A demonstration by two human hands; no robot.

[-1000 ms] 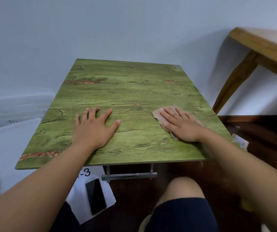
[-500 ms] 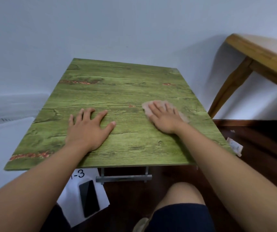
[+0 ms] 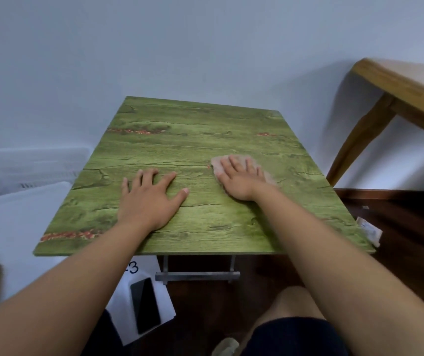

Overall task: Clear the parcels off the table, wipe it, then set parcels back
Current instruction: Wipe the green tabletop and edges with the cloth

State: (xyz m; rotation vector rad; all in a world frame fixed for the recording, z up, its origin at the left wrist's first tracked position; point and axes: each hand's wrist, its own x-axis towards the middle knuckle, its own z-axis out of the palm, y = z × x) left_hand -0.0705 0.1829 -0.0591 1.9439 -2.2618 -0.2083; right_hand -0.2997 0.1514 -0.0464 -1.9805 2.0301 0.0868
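Cloth (image 3: 241, 160) under right hand (image 3: 241, 179) has slid farther up table (image 3: 193, 129).

The right hand (image 3: 241, 177) covers most of the pinkish cloth (image 3: 217, 161) on the green table (image 3: 193, 140). Below the table's near edge, an arm hides part of the number on the white sheet (image 3: 166, 308). Right of the table, the picture's edge cuts off the wooden furniture (image 3: 395, 96).

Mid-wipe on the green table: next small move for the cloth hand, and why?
Probably slide the right hand and the cloth under it toward the far edge. The cloth sits mid-table, right of centre, the far half of the green table lies beyond it, and the left hand lies flat on the top.
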